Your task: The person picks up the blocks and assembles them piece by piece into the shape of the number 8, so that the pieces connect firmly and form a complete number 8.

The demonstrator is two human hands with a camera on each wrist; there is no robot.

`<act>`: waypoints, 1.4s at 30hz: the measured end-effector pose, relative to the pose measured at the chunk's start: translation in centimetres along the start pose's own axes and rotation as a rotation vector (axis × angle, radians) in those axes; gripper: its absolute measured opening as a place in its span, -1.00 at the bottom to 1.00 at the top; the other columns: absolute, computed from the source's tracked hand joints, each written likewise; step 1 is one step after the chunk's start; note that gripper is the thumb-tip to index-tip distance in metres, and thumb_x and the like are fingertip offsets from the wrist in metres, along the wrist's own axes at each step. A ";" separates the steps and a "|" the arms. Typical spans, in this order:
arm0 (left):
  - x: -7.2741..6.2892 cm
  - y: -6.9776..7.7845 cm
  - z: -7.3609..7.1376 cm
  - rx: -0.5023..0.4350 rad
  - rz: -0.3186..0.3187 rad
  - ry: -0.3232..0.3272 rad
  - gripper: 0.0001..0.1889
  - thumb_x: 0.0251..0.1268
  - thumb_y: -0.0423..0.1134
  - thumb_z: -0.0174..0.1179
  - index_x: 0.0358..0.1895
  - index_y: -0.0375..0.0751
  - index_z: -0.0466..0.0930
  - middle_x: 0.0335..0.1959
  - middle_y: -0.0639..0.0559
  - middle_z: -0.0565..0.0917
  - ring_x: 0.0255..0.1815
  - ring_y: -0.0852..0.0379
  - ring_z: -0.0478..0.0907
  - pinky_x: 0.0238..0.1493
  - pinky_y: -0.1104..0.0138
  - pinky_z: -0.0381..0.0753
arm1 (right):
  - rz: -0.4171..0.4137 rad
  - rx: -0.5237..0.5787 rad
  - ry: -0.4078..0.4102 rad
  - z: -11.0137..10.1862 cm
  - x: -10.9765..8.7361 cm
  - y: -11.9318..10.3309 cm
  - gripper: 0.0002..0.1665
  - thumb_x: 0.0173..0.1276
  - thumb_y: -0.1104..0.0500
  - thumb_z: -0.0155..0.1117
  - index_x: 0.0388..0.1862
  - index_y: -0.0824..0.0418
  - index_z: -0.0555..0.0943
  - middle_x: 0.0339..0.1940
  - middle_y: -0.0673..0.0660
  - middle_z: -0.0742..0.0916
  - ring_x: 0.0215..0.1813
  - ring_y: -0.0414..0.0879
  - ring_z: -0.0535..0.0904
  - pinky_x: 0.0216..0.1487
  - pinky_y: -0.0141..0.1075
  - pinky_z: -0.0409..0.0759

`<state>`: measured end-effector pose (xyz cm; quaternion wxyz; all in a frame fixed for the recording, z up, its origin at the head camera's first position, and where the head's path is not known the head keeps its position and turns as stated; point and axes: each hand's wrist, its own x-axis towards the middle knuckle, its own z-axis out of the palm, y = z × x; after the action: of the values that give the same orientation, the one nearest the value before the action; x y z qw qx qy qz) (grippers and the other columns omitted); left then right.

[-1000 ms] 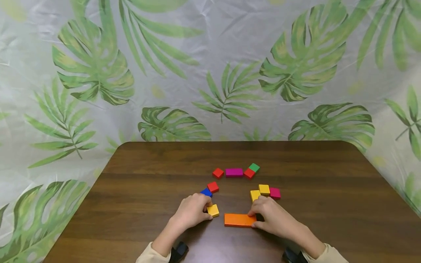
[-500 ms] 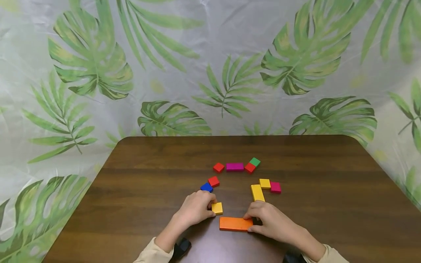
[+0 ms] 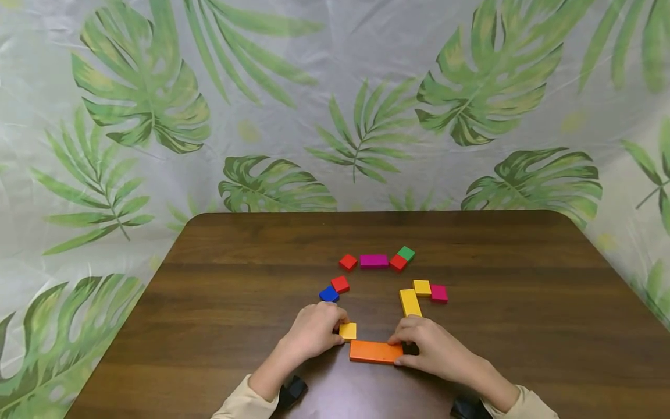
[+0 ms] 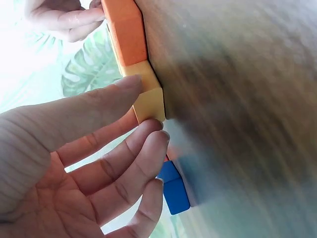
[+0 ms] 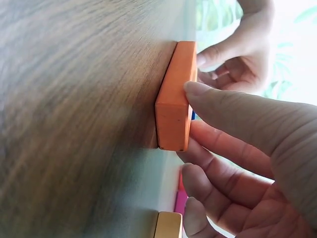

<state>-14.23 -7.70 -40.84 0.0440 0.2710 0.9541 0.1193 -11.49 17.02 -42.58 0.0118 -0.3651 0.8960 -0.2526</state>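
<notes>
One orange block (image 3: 369, 351), right end in the right hand's (image 3: 431, 348) pinch

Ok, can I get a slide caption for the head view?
Left hand pinches a small yellow block, right hand the orange block, on a brown table.

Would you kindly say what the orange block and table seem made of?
Orange block: perhaps painted wood, smooth, slightly glossy; small dark edge marks suggest it, though plastic is possible. Table: wood or wood-look laminate, glossy brown, given its grain streaks and reflections.
</notes>
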 end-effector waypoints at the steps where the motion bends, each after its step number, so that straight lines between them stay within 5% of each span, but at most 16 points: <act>1: 0.0 0.0 0.0 0.006 0.001 0.000 -0.77 -0.11 -0.17 0.46 -0.31 -0.04 0.69 -0.63 0.22 0.42 -0.54 0.31 0.33 -0.54 0.45 0.26 | 0.000 -0.005 0.001 0.0 0.0 0.0 -0.79 0.07 0.08 0.44 -0.28 0.06 0.71 -0.33 -0.18 0.64 -0.28 -0.38 0.48 -0.23 -0.44 0.52; 17: -0.2 0.5 -0.4 0.062 -0.004 -0.004 -0.75 -0.16 -0.13 0.48 -0.33 -0.02 0.70 -0.57 0.22 0.51 -0.55 0.30 0.35 -0.54 0.42 0.28 | -0.016 -0.035 0.007 0.0 -0.1 -0.2 -0.79 0.06 0.06 0.45 -0.28 0.03 0.71 -0.34 -0.19 0.64 -0.26 -0.37 0.48 -0.21 -0.43 0.52; 42: -0.5 -0.2 -0.9 -0.014 -0.019 -0.035 -0.67 -0.15 -0.11 0.47 -0.22 -0.02 0.68 -0.53 0.20 0.58 -0.51 0.31 0.41 -0.53 0.41 0.34 | -0.056 -0.067 0.012 -0.2 -0.1 0.3 -0.72 -0.04 -0.01 0.50 -0.32 0.02 0.70 -0.39 -0.21 0.66 -0.32 -0.40 0.50 -0.24 -0.44 0.44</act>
<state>-14.06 -8.34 -40.07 0.0637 0.2635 0.9549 0.1210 -11.63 17.34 -42.52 -0.0128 -0.3889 0.8934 -0.2247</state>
